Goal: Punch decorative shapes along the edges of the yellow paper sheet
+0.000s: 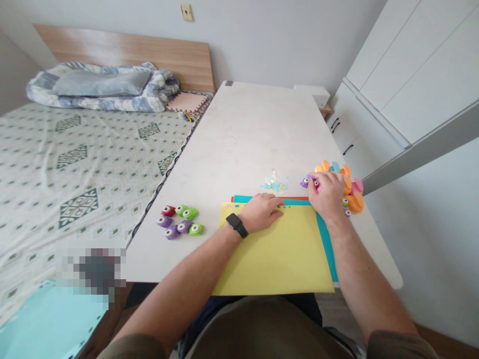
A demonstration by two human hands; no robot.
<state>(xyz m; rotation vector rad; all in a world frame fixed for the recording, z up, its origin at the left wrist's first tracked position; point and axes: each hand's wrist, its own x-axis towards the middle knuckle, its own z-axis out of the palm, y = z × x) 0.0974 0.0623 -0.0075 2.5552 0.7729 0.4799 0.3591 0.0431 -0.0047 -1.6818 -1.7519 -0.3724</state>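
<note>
My left hand [262, 212], with a dark watch on the wrist, lies flat on a yellow sheet of paper [277, 254] near its top edge, fingers stretched out. A row of small punched shapes runs along that edge. Teal paper [329, 254] and a strip of red-orange paper show beneath the yellow sheet. At the right side of the table, my right hand [326, 193] has its fingers curled round a small craft punch [317, 184] with red and pink showing, partly hidden. Against the fingertips sits a purple craft punch [304, 182].
Colourful paper scraps [274, 184] lie beyond the sheets. Several red, green and purple craft punches [183, 219] cluster on the left of the white table [262, 129]. Orange and pink plastic pieces [354, 201] sit near its right edge. A bed [116, 149] stands on the left.
</note>
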